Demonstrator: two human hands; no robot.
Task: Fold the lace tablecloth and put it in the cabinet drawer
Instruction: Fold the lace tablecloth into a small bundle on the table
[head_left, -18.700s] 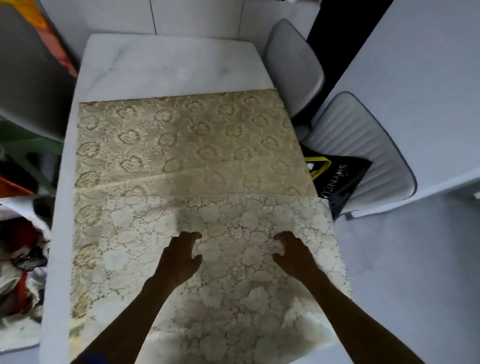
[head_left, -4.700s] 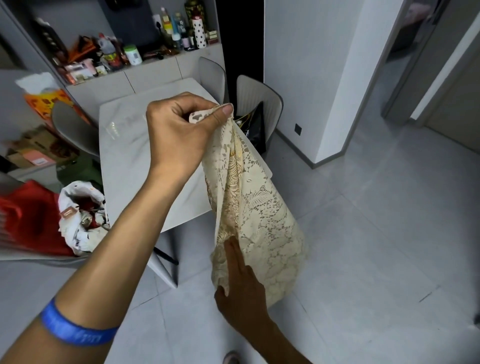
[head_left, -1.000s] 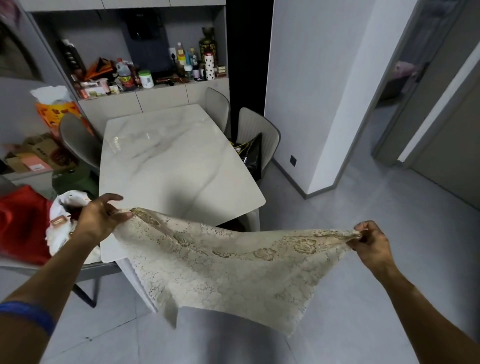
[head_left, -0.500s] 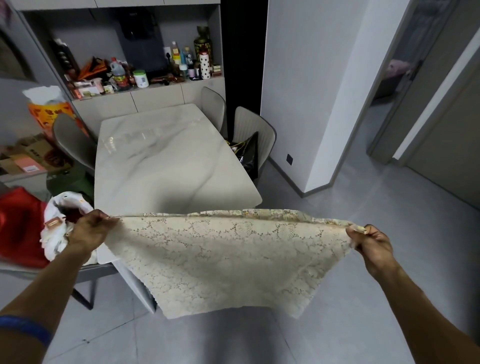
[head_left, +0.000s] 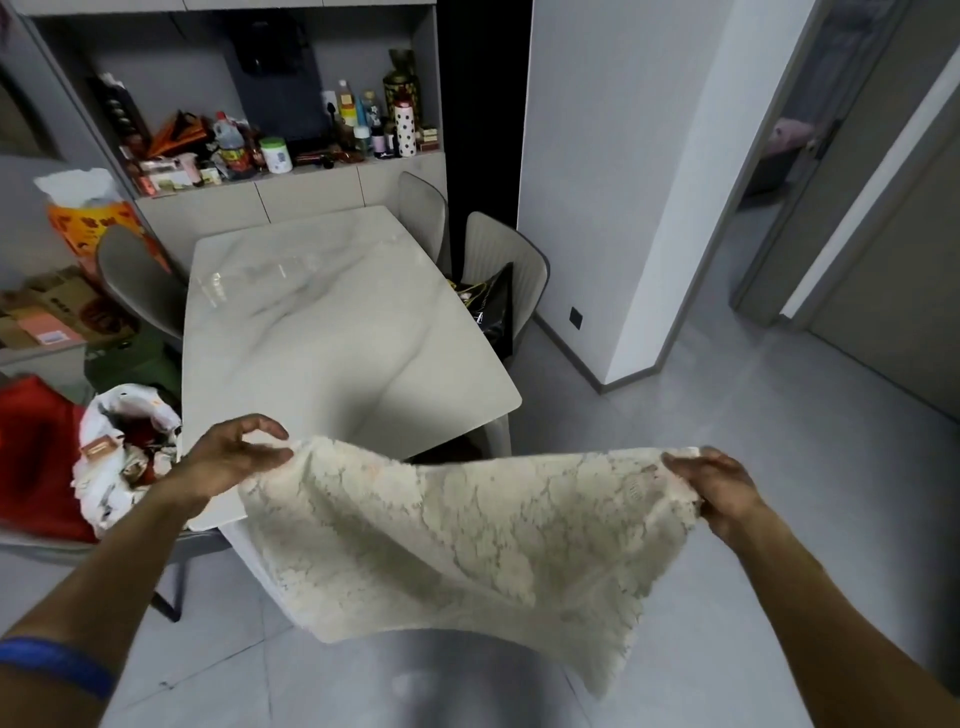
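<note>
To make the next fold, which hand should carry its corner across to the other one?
Probably the right hand: it grips its corner of the lace tablecloth firmly over open floor. The left hand holds loosely, fingers open, near the table edge.

Cream floral lace tablecloth (head_left: 467, 540), white grey-veined marble table (head_left: 332, 332), blue wristband (head_left: 57, 670), grey floor (head_left: 779, 467)

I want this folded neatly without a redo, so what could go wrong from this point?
1. The left hand pinches its corner of the lace tablecloth with the other fingers spread; that light grip could slip and undo the fold.
2. The cloth sags between the left hand and right hand, and its lower right corner hangs lower, so edges may misalign.
3. The left corner sits by the marble table edge, where lace could snag.
</note>
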